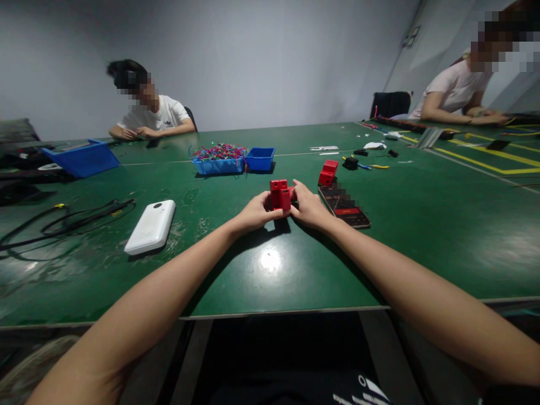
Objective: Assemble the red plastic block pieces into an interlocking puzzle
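Over the green table, a red block-like part [280,197] with small holes in its upper face is held between my two hands. My left hand [255,215] is closed on its left side, the thumb along its lower edge. On the right side, my right hand [310,206] has its fingers closed round the part, with a bit of red showing near the fingertips. A second red part [328,172] lies just beyond my right hand, next to a dark phone [343,207].
On the green table [270,287] lie a white power bank [151,227], black cables [71,222], a blue bin of coloured wires [219,163], a small blue bin [260,160], a tilted blue bin [86,159] and small tools [352,163]. Two people sit across the table.
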The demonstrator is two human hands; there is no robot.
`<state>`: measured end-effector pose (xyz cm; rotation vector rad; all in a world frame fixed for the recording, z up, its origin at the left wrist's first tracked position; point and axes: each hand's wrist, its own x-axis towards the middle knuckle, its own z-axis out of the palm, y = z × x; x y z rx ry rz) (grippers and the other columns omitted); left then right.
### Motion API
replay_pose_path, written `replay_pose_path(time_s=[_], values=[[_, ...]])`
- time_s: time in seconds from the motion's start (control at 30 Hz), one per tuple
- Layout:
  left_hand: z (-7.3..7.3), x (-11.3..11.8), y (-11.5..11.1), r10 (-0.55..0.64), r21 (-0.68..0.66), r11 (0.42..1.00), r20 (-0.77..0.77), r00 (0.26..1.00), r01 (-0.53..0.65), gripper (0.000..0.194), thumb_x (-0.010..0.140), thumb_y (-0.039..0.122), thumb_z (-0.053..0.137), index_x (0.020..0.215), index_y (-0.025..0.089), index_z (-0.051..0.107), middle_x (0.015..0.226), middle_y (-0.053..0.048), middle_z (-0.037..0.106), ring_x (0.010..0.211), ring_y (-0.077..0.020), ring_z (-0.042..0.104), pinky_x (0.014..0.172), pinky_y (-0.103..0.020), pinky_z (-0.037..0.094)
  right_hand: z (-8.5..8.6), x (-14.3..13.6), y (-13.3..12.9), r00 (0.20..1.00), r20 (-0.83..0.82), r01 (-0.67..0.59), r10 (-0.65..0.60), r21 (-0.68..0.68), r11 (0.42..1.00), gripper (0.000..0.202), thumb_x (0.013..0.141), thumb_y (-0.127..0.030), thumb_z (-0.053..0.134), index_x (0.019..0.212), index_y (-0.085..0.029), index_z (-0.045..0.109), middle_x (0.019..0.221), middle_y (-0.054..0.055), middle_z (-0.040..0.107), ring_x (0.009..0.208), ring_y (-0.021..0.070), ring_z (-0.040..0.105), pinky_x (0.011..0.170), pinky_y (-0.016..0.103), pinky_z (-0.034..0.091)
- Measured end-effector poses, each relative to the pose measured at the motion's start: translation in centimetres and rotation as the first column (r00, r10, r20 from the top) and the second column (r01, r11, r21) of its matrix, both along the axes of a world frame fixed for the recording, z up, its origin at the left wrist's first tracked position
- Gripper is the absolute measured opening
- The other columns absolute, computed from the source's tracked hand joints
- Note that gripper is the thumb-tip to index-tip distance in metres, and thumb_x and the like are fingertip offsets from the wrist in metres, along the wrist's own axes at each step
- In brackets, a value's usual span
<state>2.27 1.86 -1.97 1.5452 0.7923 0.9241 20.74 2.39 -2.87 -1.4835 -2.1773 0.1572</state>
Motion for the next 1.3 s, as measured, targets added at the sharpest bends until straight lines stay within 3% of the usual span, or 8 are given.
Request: replay_pose_path(time_s=[0.2, 0.43, 0.57, 0.77, 0.97, 1.1, 1.2, 1.3], values=[[0.0, -0.1, 0.1, -0.005, 0.008, 1.0, -0.007, 1.0, 0.005, 0.063, 0.063, 0.029, 0.084, 0.115, 0.01, 0.055, 0.12, -0.016, 0.066, 0.107, -0.0238, 0.065, 0.101, -0.042, 0.046, 0.7, -0.2, -0.1, 0.992, 0.086, -0.089, 0.089, -0.002, 0.996, 0.045, 0.089, -0.028, 0.049, 0.133, -0.016, 0.045, 0.135, 0.017, 0.054, 0.121, 0.0313, 0.052, 0.091, 0.047, 0.045], [-0.1, 0.0, 0.1, 0.008, 0.003, 1.0, -0.011, 1.0, -0.008, 0.059, 0.062, 0.029, 0.085, 0.11, 0.01, 0.055, 0.117, -0.015, 0.067, 0.105, -0.0236, 0.065, 0.101, -0.042, 0.046, 1.3, -0.3, -0.7, 0.969, 0.242, 0.038, -0.05, 0.053, 0.998, 0.037, 0.089, -0.034, 0.051, 0.121, -0.016, 0.058, 0.123, 0.017, 0.055, 0.109, 0.0326, 0.053, 0.087, 0.043, 0.046], [0.0, 0.0, 0.1, 0.004, 0.003, 1.0, -0.013, 1.0, -0.004, 0.057, 0.061, 0.028, 0.085, 0.107, 0.01, 0.056, 0.116, -0.014, 0.067, 0.105, -0.0241, 0.065, 0.101, -0.043, 0.046, 0.9, -0.2, -0.8, 0.971, 0.2, 0.136, -0.132, -0.005, 0.991, 0.042, 0.09, -0.036, 0.052, 0.126, -0.015, 0.055, 0.123, 0.02, 0.051, 0.113, 0.0329, 0.053, 0.092, 0.044, 0.045], [0.0, -0.1, 0.1, 0.003, -0.021, 1.0, 0.001, 1.0, -0.003, 0.06, 0.059, 0.028, 0.086, 0.108, 0.011, 0.056, 0.115, -0.014, 0.068, 0.106, -0.0244, 0.065, 0.102, -0.045, 0.044, 1.4, 0.2, -1.2, 0.997, 0.052, 0.049, -0.048, -0.017, 0.999, 0.051, 0.084, -0.025, 0.059, 0.132, -0.013, 0.048, 0.12, 0.018, 0.053, 0.11, 0.0281, 0.057, 0.091, 0.038, 0.048], [-0.2, -0.1, 0.2, 0.012, -0.026, 1.0, 0.016, 1.0, -0.012, 0.061, 0.058, 0.028, 0.087, 0.108, 0.011, 0.056, 0.113, -0.014, 0.069, 0.106, -0.0247, 0.066, 0.103, -0.046, 0.044, 1.1, -0.2, -0.9, 0.974, -0.217, 0.075, -0.065, 0.042, 0.996, 0.041, 0.078, -0.022, 0.063, 0.118, -0.015, 0.056, 0.115, 0.015, 0.059, 0.108, 0.0267, 0.059, 0.095, 0.041, 0.048], [-0.2, -0.2, 0.2, 0.003, -0.026, 1.0, 0.023, 1.0, -0.003, 0.061, 0.059, 0.029, 0.087, 0.109, 0.012, 0.057, 0.113, -0.013, 0.069, 0.106, -0.0248, 0.066, 0.103, -0.046, 0.044, 1.2, -1.0, -0.5, 0.758, -0.643, 0.084, -0.115, -0.079, 0.993, 0.031, 0.078, -0.028, 0.067, 0.107, -0.018, 0.057, 0.115, 0.011, 0.061, 0.091, 0.0195, 0.064, 0.086, 0.038, 0.054], [-0.2, -0.3, 0.1, 0.011, -0.04, 0.999, 0.013, 1.0, -0.011, 0.062, 0.058, 0.029, 0.087, 0.109, 0.012, 0.057, 0.113, -0.013, 0.069, 0.105, -0.0249, 0.066, 0.103, -0.047, 0.045, 1.9, -1.5, -0.3, 0.407, -0.881, -0.009, -0.242, -0.269, 0.963, 0.019, 0.083, -0.028, 0.064, 0.098, -0.02, 0.055, 0.095, 0.004, 0.065, 0.069, 0.0133, 0.063, 0.069, 0.031, 0.057], [-0.1, -0.4, 0.1, 0.006, -0.031, 0.999, 0.004, 1.0, -0.006, 0.06, 0.059, 0.029, 0.087, 0.108, 0.012, 0.058, 0.114, -0.013, 0.069, 0.106, -0.0249, 0.066, 0.103, -0.046, 0.045, 3.0, -1.6, -0.2, 0.044, -0.906, -0.145, -0.42, -0.422, 0.895, 0.012, 0.093, -0.024, 0.048, 0.083, -0.019, 0.051, 0.068, 0.0, 0.061, 0.057, 0.0132, 0.061, 0.057, 0.028, 0.057]])
